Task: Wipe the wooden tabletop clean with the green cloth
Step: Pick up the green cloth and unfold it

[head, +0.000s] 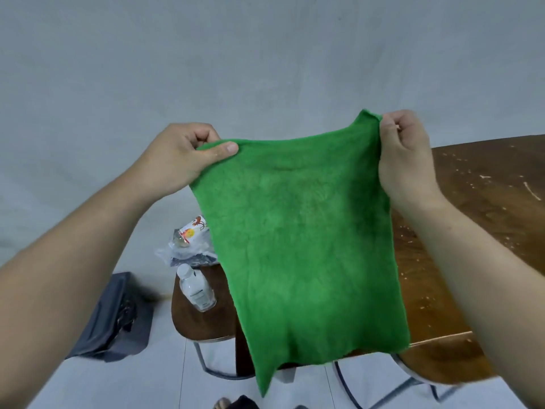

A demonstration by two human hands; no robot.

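Note:
A green cloth (300, 240) hangs spread out flat in the air in front of me. My left hand (180, 157) pinches its upper left corner between thumb and fingers. Its upper right corner is gripped by my right hand (404, 160). Behind and to the right of the cloth lies the wooden tabletop (483, 202), dark brown, dotted with pale specks and crumbs. The cloth hides the table's left part.
A round wooden stool (200, 320) at lower centre carries a clear plastic bottle (197, 289) and a crumpled plastic bag (188, 243). A grey box (115, 317) sits on the pale floor at left. Another wooden stool (442, 364) stands under the table's near edge.

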